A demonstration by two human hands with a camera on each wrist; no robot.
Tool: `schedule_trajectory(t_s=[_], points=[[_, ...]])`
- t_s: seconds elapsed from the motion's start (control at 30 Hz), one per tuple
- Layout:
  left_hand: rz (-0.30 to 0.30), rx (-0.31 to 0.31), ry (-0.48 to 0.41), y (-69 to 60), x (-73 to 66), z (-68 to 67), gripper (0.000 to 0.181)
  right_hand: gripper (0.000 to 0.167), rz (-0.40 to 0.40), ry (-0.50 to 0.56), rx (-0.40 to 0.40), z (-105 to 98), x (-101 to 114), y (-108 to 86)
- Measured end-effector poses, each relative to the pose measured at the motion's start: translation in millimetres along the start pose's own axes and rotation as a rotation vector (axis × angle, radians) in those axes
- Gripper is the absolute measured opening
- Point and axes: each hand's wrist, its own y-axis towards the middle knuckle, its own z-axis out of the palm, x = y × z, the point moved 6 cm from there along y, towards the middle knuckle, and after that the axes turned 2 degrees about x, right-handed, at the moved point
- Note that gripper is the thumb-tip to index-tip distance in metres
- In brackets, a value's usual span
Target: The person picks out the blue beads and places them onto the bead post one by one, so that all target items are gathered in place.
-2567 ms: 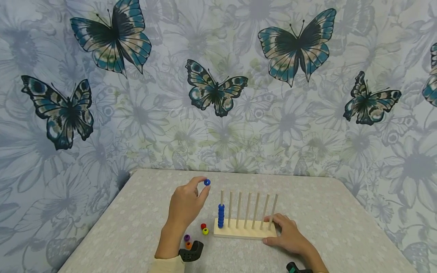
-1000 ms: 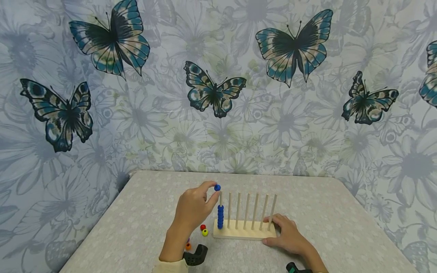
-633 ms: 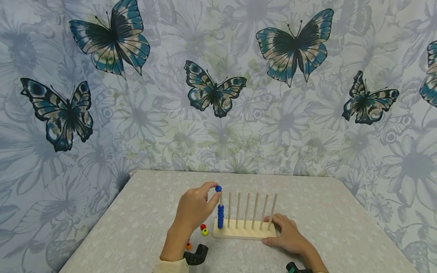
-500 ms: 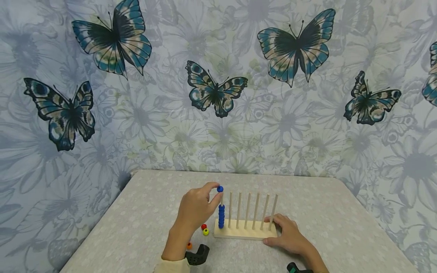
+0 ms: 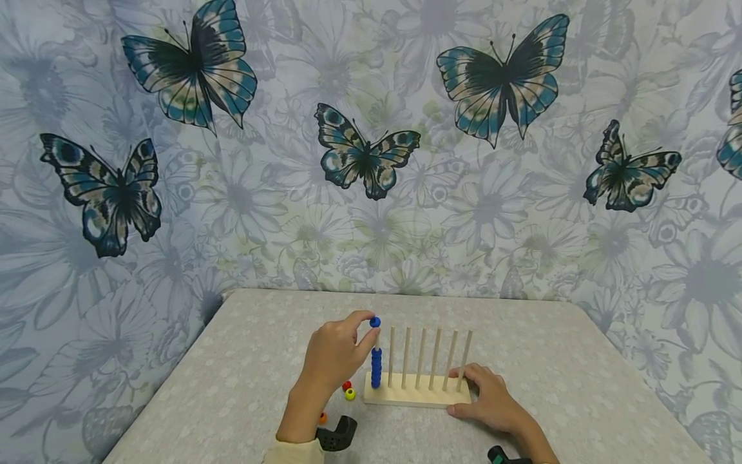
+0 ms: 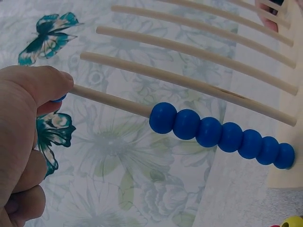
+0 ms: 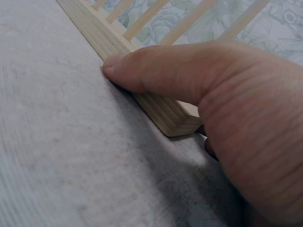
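Note:
Between thumb and index finger, my left hand [image 5: 330,351] pinches a blue bead [image 5: 375,321] at the top of the leftmost peg [image 6: 113,100]. In the left wrist view that bead is mostly hidden behind the thumb. Lower on the same peg sits a stack of several blue beads [image 6: 209,132], reaching down to the base. The wooden peg rack [image 5: 416,398] has a row of upright pegs, the others bare. My right hand [image 5: 489,396] grips the right end of its base [image 7: 163,113], with the thumb on the front edge and fingers behind.
Left of the rack, a red bead [image 5: 346,385] and a yellow bead [image 5: 350,394] lie on the cloth-covered table [image 5: 232,367]. An orange bead [image 5: 323,417] shows partly behind the left wrist's black camera mount [image 5: 338,434]. A butterfly-patterned wall covering [image 5: 371,245] hangs behind.
My left hand has carried the blue bead rightward and slightly down to the leftmost peg's top. A purple bead has become hidden behind the left wrist. The right hand has stayed on the base.

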Motion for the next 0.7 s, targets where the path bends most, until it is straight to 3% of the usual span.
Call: schedule_trajectory(t_s=[0.37,0.7], points=[[-0.014,0.021,0.026,0.0,0.8,4.4,0.028,0.055,-0.003,-0.004,-0.005,-0.1,-3.0,1.2],[-0.006,0.000,0.032,0.2,-0.9,4.0,0.028,0.056,0.003,0.010,0.001,-1.2,-0.1,0.6]])
